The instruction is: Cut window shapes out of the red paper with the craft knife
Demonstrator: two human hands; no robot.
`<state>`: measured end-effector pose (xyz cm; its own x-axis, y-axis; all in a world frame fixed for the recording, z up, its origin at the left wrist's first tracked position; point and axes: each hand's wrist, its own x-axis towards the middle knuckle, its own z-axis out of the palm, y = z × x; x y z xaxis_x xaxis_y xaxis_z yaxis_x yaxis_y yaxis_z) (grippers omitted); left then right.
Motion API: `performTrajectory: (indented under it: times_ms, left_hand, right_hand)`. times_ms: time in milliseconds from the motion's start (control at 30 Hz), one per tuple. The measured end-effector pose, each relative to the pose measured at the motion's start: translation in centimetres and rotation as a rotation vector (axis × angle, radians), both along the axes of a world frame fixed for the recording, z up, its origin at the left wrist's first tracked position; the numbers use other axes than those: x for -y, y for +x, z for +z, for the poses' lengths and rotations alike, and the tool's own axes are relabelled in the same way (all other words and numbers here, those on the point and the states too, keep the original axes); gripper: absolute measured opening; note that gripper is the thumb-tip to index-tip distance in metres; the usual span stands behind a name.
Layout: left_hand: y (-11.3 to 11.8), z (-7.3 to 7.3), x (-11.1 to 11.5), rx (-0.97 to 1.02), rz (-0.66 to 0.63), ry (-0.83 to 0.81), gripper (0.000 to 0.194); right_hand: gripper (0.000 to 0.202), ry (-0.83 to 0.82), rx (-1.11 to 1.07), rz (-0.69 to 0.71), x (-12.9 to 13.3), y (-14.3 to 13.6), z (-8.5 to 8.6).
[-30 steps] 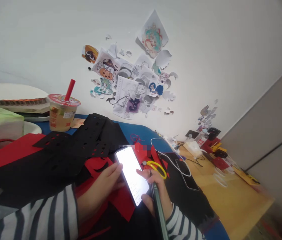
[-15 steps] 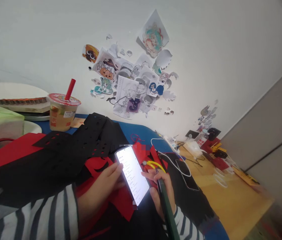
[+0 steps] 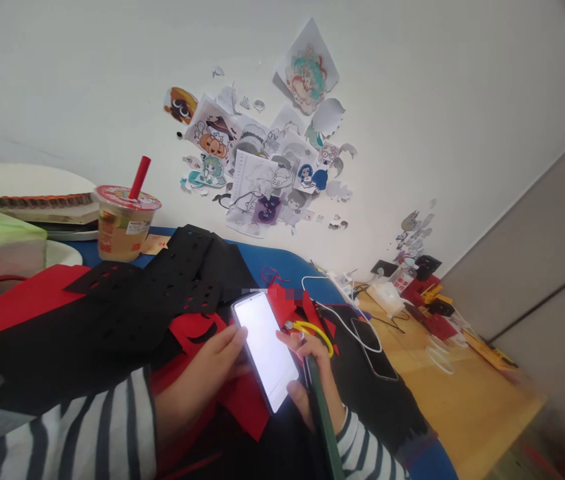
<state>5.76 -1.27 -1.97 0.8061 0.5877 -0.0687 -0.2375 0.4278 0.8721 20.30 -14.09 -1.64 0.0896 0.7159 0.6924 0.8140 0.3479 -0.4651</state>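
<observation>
A phone with a bright, almost blank screen (image 3: 266,353) is tilted in front of me. My left hand (image 3: 212,363) grips its left edge, thumb on the front. At its right edge is my right hand (image 3: 312,373), index finger over the screen and thumb near the lower right side. That same hand also holds a long dark green object (image 3: 323,420), which runs down out of view. Behind it lie yellow-handled pliers (image 3: 315,328). Red sheet pieces (image 3: 245,407) and black sheets with holes (image 3: 162,293) lie under and around my hands.
A lidded drink cup (image 3: 126,223) with a red straw stands at the left. Another phone (image 3: 375,350) with a white cable (image 3: 335,312) lies at the right. Beyond it is a wooden table (image 3: 477,400) with clutter. Paper drawings (image 3: 257,177) cover part of the wall.
The lit phone's screen has gone from a list of text to nearly blank white. My right hand and the green object have shifted slightly left, with the index finger now over the screen's edge.
</observation>
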Motion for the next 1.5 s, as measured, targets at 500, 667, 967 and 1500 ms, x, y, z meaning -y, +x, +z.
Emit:
performTrajectory:
  times_ms: [500,667,967,1500]
  left_hand:
    - [-0.2,0.5,-0.1,-0.042,0.069,-0.012,0.041]
    - [-0.2,0.1,-0.2,-0.045,0.075,-0.018,0.042]
    - [-0.2,0.6,0.1,-0.05,0.122,-0.019,0.031]
    - [0.3,-0.4,-0.5,0.004,0.053,-0.059,0.059]
  right_hand:
    - [0.009,0.073,-0.043,-0.166,1.0,0.3,-0.2]
    - [0.007,0.067,-0.075,-0.175,1.0,0.2,-0.3]
    - [0.007,0.083,-0.092,-0.159,0.7,0.3,-0.5]
    - [0.075,-0.219,-0.204,-0.156,-0.2,0.0,-1.1]
